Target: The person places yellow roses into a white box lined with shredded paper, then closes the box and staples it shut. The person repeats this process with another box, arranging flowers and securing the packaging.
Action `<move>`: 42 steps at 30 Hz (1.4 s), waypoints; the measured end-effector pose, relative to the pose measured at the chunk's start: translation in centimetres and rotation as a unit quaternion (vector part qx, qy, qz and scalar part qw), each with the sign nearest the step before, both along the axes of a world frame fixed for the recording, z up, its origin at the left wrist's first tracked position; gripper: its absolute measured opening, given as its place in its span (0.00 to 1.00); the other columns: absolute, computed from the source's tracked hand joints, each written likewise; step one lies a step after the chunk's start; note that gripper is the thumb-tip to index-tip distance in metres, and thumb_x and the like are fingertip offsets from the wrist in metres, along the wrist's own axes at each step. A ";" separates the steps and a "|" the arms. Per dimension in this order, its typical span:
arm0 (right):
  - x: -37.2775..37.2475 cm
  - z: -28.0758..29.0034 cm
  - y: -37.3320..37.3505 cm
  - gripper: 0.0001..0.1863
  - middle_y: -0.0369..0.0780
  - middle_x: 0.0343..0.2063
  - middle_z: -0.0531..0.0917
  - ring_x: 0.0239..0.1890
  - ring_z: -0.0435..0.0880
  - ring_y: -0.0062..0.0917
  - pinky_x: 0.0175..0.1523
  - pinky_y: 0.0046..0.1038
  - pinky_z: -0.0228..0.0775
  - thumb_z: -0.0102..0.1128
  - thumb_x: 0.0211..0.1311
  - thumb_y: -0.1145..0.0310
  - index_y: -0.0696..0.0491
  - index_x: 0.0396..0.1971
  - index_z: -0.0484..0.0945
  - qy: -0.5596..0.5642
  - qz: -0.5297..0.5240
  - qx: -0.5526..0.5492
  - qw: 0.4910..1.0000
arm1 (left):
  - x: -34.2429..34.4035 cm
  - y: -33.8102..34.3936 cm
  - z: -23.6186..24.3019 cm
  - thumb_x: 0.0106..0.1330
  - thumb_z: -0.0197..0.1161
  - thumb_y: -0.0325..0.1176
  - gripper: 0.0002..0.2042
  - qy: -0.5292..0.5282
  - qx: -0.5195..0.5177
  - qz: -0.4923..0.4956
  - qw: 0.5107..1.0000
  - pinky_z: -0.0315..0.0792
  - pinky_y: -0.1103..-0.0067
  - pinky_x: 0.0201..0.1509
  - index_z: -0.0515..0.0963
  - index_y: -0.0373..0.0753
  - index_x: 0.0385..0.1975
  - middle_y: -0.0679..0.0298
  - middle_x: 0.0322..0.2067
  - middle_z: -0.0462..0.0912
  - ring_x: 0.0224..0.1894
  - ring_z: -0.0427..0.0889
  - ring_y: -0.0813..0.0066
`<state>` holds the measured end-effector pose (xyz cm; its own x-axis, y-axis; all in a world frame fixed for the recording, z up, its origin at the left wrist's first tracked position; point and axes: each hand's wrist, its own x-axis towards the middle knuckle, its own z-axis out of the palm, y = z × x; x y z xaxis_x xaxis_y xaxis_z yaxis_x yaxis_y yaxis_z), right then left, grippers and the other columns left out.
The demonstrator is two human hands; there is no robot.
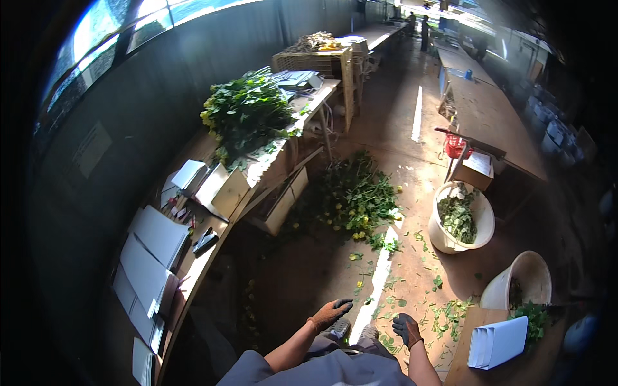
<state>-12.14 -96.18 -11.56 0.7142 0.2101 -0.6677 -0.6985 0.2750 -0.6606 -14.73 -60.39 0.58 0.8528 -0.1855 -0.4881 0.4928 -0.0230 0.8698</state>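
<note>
1. White stacks of flat paper sleeves (pixel 149 257) line the workbench (pixel 193 276) on the far left, overlapping along its edge, with a small dark tool (pixel 206 242) just beside them.
2. Further up that bench sit a couple of plain cardboard boxes (pixel 222 190), then a big bunch of yellow-budded flower stems (pixel 248 112) lying across the top.
3. On the floor ahead there's a heap of cut stems (pixel 351 199), up and slightly left of both hands.
4. Left hand (pixel 329 313), orange-brown glove, hangs loose with fingers half curled, holding nothing; it's the nearer one to the heap.
5. Right hand (pixel 407 329), dark glove, same deal: relaxed, empty, over leaf scraps on the floor.
6. Right side: two white buckets (pixel 462 222) with green trimmings, and another white sleeve pack (pixel 497 342) on a table corner (pixel 460 360).
</note>
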 end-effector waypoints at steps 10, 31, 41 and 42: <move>4.3 -0.7 10.7 0.19 0.41 0.33 0.83 0.26 0.81 0.26 0.32 0.28 0.77 0.58 0.69 0.66 0.59 0.55 0.73 0.026 0.239 -0.101 0.965 | -14.6 18.2 -0.6 0.70 0.62 0.31 0.16 -0.088 -0.003 0.505 0.859 0.73 0.84 0.54 0.76 0.35 0.56 0.67 0.46 0.82 0.48 0.81 0.81; 8.6 13.7 56.8 0.21 0.40 0.41 0.86 0.45 0.84 0.22 0.52 0.25 0.74 0.58 0.69 0.60 0.57 0.56 0.75 -0.271 0.580 -0.108 0.761 | -19.2 40.6 -1.8 0.69 0.63 0.37 0.26 -0.012 0.014 0.595 0.804 0.69 0.88 0.39 0.67 0.41 0.65 0.68 0.52 0.79 0.44 0.79 0.86; 22.3 27.6 83.8 0.21 0.45 0.44 0.85 0.47 0.84 0.26 0.53 0.26 0.73 0.62 0.65 0.69 0.56 0.57 0.76 -0.490 0.573 0.047 0.655 | -8.3 54.1 -5.1 0.65 0.64 0.47 0.28 -0.012 0.455 0.470 0.757 0.72 0.68 0.58 0.71 0.42 0.62 0.49 0.52 0.79 0.55 0.78 0.56; 23.9 27.7 86.5 0.23 0.47 0.46 0.83 0.50 0.83 0.30 0.55 0.29 0.73 0.62 0.65 0.67 0.55 0.59 0.74 -0.536 0.554 0.034 0.636 | -6.3 54.9 -3.1 0.65 0.63 0.47 0.27 0.004 0.427 0.446 0.786 0.68 0.67 0.63 0.72 0.41 0.61 0.47 0.56 0.76 0.60 0.73 0.51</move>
<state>11.79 -9.66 16.15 0.1392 0.9834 0.1164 0.3536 0.0604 -0.9334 -21.02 -5.52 -2.48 0.4542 0.8835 -0.1147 0.6493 -0.2401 0.7216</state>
